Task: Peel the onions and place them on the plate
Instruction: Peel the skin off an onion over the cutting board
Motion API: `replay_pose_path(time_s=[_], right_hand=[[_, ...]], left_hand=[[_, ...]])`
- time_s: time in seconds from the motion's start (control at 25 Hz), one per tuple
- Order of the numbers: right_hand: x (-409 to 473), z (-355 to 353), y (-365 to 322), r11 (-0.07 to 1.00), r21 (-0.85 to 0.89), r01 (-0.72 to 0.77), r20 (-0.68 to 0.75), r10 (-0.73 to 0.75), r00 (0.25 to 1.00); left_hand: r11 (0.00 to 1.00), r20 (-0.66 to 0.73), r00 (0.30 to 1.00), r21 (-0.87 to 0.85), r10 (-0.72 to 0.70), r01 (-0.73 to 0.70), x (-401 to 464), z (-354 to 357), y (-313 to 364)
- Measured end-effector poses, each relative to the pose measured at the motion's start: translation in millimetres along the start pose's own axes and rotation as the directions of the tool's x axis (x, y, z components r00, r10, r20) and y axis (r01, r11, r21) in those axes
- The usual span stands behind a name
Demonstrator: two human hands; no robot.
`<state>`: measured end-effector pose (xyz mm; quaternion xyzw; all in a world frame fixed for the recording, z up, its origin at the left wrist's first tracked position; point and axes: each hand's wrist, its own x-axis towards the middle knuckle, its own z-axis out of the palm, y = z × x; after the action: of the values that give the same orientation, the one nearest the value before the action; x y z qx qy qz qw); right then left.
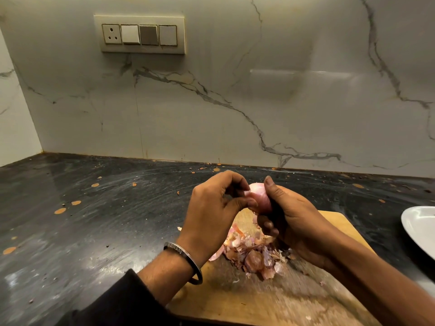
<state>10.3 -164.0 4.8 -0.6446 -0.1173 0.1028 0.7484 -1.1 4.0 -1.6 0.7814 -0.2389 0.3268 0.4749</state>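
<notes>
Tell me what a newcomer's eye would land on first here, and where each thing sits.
First the two hands, left hand and right hand, meeting above the wooden cutting board, both gripping a pink onion. Just below them a heap of onion skins lies on the board. At the right edge, a white plate sits on the dark countertop, only partly in view.

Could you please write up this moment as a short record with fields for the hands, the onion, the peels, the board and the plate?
left hand: pinches skin at the onion's side
right hand: grips the onion
onion: pink, held above the board, between both hands
peels: heaped on the board under the hands
board: wooden, on the dark counter
plate: white, at right edge, no onion visible on it
</notes>
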Motion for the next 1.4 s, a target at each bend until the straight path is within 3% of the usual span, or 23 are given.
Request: replay_pose_path(time_s=[0.64, 0.76, 0.92, 1.2, 1.4], right_hand=[[-1.9, 4.2, -1.1, 0.998, -0.046, -0.034, -0.045, 0.032, 0.998], [-1.5, 4.0, -0.2, 0.999, -0.007, -0.049, -0.057, 0.049, 0.997], [0.1, 3.6, -0.1, 0.997, 0.081, -0.018, -0.065, 0.024, 0.998], [-0.4, 2.9, 1.4, 0.998, 0.066, 0.017, -0.061, -0.013, 0.998], [0.3, 6.0, 1.2, 0.993, 0.115, 0.034, -0.073, -0.025, 0.997]], left_hand=[[1.0, 0.054, 0.998, 0.027, -0.012, 0.011, 0.1, -1.5, -7.4], [0.999, 0.087, 0.996, 0.029, 0.025, -0.028, -1.1, 0.4, -7.4], [0.997, 0.034, 0.997, 0.032, 0.067, -0.068, -1.4, 4.7, -5.9], [0.996, 0.02, 0.999, -0.08, -0.028, 0.029, -1.4, 3.8, -7.6], [1.0, 0.033, 0.999, -0.025, 0.0, 0.001, -2.7, 6.3, -4.9]])
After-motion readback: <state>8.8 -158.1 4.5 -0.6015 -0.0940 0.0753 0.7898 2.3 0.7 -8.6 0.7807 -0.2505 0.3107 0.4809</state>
